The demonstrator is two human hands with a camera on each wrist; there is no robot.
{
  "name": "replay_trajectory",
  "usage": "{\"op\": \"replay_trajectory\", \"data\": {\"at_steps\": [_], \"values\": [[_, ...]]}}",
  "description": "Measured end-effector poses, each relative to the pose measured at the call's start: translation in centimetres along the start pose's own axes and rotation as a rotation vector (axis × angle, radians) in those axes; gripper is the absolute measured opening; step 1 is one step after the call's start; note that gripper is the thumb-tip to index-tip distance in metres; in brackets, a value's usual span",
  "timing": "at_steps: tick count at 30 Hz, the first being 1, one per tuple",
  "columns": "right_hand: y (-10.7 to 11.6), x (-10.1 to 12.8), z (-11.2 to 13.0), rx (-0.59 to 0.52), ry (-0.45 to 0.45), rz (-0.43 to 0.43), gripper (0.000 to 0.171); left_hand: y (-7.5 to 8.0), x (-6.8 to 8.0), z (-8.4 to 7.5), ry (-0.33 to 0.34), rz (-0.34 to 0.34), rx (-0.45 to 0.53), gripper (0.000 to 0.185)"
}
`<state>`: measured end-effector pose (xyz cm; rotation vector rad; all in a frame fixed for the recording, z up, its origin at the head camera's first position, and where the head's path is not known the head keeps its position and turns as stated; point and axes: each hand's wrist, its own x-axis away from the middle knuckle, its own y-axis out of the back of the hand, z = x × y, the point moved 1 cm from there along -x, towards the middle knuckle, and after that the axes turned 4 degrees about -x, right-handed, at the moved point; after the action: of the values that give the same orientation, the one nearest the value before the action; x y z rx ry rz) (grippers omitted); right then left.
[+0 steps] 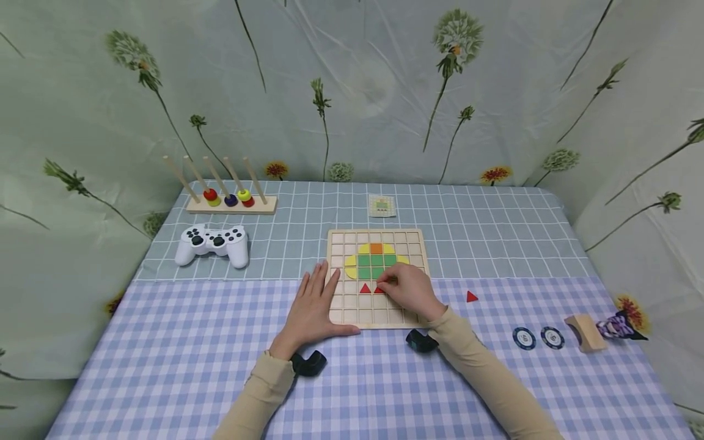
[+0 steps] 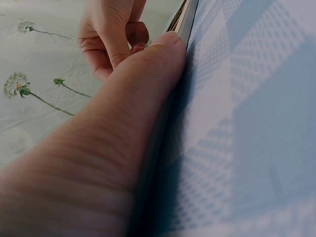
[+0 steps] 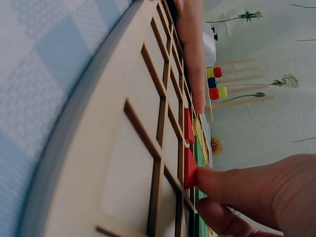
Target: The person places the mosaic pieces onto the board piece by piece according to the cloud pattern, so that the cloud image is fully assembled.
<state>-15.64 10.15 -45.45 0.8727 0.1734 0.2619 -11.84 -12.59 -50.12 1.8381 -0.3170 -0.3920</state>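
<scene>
A wooden grid board [image 1: 353, 318] lies at the middle of the table, with green squares [image 1: 364, 261], an orange square [image 1: 376, 249] and yellow rounded pieces [image 1: 350, 267] set in its cells. My right hand [image 1: 411, 289] is over the board's right side, pinching a red triangle [image 3: 190, 170] between thumb and fingers, low over a cell. Beside that piece, another red triangle [image 1: 365, 288] sits in the cell to the left. With fingers spread, my left hand [image 1: 310, 313] rests along the board's left edge, its thumb at the front edge.
One more red triangle [image 1: 472, 297] lies right of the board. Further right are poker chips [image 1: 524, 338], an arched wooden block [image 1: 586, 333] and a small purple-black figure [image 1: 618, 327]. A pattern card [image 1: 382, 206] lies behind the board; a game controller [image 1: 213, 243] and peg stand [image 1: 258, 206] are back left.
</scene>
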Motion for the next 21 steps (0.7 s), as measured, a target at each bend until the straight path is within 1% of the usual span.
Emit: {"op": "replay_trajectory", "data": {"at_steps": [4,7,10,15,19,21], "values": [[0.0,0.0,-0.1,0.018,0.011,-0.008,0.008,0.0,0.0,0.0,0.009,-0.002,0.01,0.125],[0.4,0.3,-0.4,-0.001,0.007,0.001,0.008,0.1,0.0,-0.1,0.008,-0.002,0.018,0.125],[1.4,0.8,-1.1,-0.03,-0.003,-0.001,0.007,0.0,0.0,-0.2,0.01,0.004,0.023,0.125],[3.9,2.4,-3.7,-0.04,-0.029,-0.077,0.006,-0.1,0.0,-0.2,0.008,0.0,0.016,0.126],[6.2,3.9,-6.1,-0.011,-0.071,-0.152,0.009,0.0,0.1,-0.2,-0.006,-0.03,0.018,0.125],[7.2,4.7,-7.2,-0.004,-0.108,-0.169,0.011,0.0,0.1,-0.1,-0.008,-0.037,0.02,0.125]]}}
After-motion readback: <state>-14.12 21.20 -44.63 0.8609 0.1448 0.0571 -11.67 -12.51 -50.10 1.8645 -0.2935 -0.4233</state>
